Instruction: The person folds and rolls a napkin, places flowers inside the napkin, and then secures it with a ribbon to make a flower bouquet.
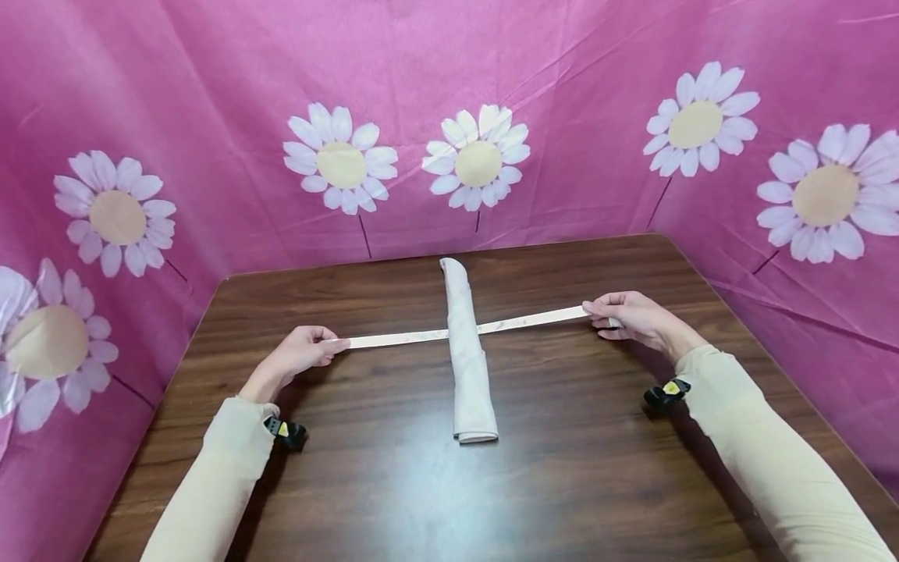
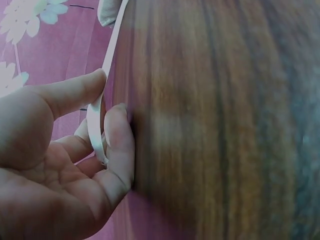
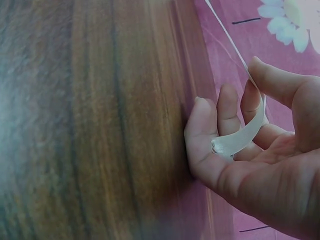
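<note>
A rolled white cloth lies lengthwise on the wooden table, its folded near end toward me. Crossing beneath its middle is a narrow white ribbon with a faint print, stretched out to both sides. My left hand pinches the ribbon near its left end between thumb and fingers. On the opposite side, my right hand pinches the other end and wears a ring. In the left wrist view a short tail of the ribbon hangs past the thumb. A frayed tip of the ribbon curls inside the right palm.
The dark brown table has its back edge against a pink curtain printed with white daisies, which also hangs along both sides. A small black device is strapped at the left wrist, another black device at the right.
</note>
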`<state>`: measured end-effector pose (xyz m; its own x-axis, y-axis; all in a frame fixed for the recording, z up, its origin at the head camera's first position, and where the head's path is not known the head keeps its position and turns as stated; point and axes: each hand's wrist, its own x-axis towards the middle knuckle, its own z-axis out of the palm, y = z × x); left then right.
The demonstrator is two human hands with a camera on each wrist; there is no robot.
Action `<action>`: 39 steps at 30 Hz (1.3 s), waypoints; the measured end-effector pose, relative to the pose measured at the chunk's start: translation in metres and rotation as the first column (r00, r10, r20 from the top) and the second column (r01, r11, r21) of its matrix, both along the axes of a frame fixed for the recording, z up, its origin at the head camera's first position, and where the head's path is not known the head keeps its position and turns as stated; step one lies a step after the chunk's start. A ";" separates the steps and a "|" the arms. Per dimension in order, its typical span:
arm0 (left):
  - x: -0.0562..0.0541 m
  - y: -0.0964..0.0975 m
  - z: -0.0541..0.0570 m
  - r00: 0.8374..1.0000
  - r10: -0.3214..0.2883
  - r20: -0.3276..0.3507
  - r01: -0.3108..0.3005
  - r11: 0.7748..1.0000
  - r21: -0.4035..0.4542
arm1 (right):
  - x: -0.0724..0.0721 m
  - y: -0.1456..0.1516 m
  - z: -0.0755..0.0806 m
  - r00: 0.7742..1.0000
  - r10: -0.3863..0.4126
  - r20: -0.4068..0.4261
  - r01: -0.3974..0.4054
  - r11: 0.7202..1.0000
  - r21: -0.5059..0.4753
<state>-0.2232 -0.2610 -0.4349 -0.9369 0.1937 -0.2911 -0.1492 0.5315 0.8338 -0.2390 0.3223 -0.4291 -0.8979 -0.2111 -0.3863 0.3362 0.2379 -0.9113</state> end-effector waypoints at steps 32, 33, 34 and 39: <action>-0.009 0.052 0.030 0.922 0.310 -0.230 -0.065 0.712 0.699 | -0.012 -0.028 0.034 0.994 -0.039 -0.106 -0.011 0.901 -0.433; -0.010 0.054 0.033 0.919 0.315 -0.236 -0.058 0.702 0.710 | -0.013 -0.031 0.036 0.993 -0.043 -0.113 -0.015 0.884 -0.468; -0.011 0.056 0.037 0.915 0.322 -0.245 -0.051 0.694 0.718 | -0.014 -0.034 0.039 0.992 -0.047 -0.121 -0.020 0.865 -0.501; -0.013 0.065 0.051 0.898 0.336 -0.285 -0.038 0.703 0.710 | -0.019 -0.049 0.051 0.985 -0.058 -0.165 -0.055 0.793 -0.607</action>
<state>-0.2367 -0.1956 -0.3840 -0.9761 0.0039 0.2171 0.2120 -0.1993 0.9567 -0.2578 0.2734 -0.3786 -0.9366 -0.3496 -0.0238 0.1663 -0.3837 -0.9084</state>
